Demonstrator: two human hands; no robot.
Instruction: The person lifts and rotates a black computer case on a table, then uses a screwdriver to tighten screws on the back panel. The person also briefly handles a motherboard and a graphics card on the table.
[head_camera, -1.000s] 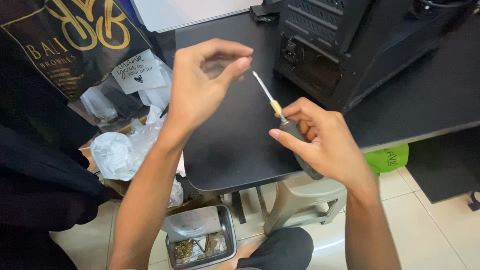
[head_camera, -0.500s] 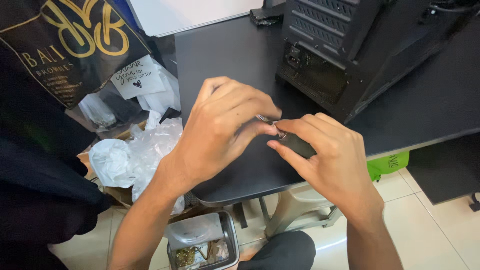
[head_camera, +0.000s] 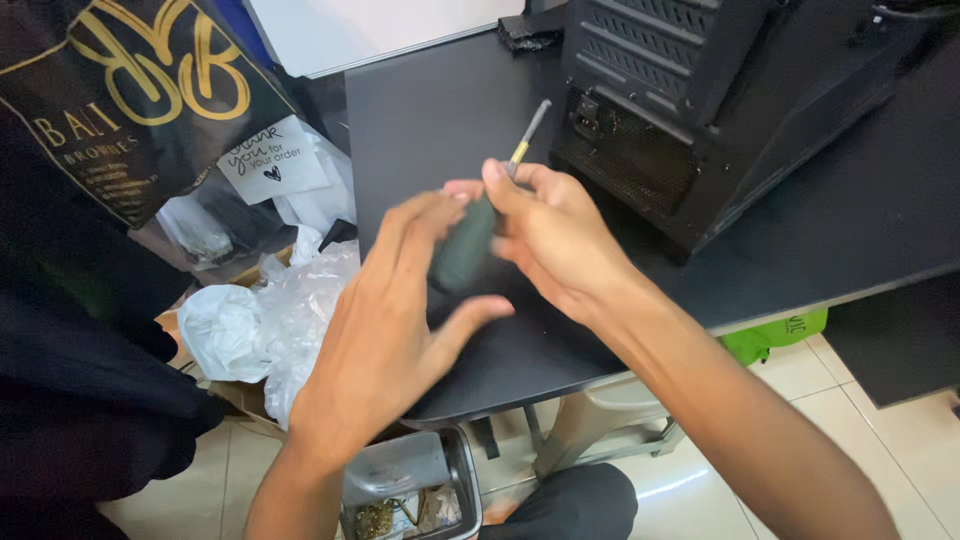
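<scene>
Gripping a screwdriver (head_camera: 478, 228) by its dark green handle in the right hand (head_camera: 556, 240), fingers closed round the handle, the metal shaft with its yellow collar pointing up and away toward the black computer case (head_camera: 700, 110) standing at the far right of the black table (head_camera: 430, 120). Hovering just beside the handle with the left hand (head_camera: 385, 330), now opened out, fingers spread and blurred, holding nothing, thumb reaching under the handle's butt end; touching it or not, hard to tell. Differing from half a second ago, when both hands were bunched together over the near edge of the table with the tool almost hidden between them: now parting, the handle showing in full and the shaft tipped upward over the table's middle. Lying unchanged off the table's left edge, crumpled clear plastic (head_camera: 290, 310) and a black bag with gold lettering (head_camera: 130, 110); below the near edge, an open container (head_camera: 405, 490) on the tiled floor.
</scene>
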